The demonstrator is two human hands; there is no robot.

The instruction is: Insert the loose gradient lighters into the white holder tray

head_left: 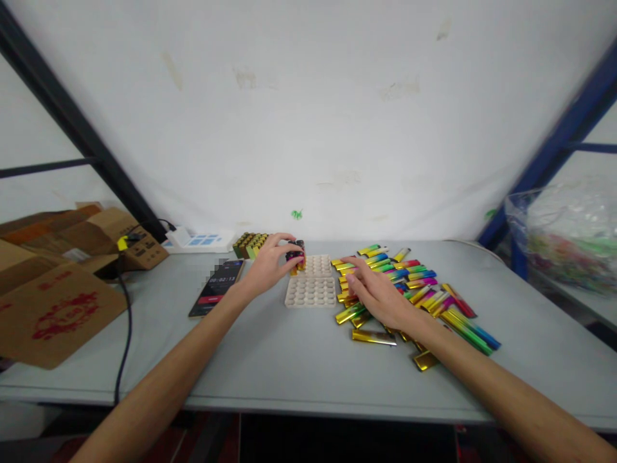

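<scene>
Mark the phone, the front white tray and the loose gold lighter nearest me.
phone (216, 287), head view, middle of its dark screen.
front white tray (311, 292), head view, centre of its holed top.
gold lighter (373, 337), head view, middle of its body.

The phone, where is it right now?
In the head view, the phone lies flat on the table, left of middle, between the cardboard box and the left hand.

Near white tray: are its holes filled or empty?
Empty: the near tray shows rows of bare round holes, with nothing standing in it.
</scene>
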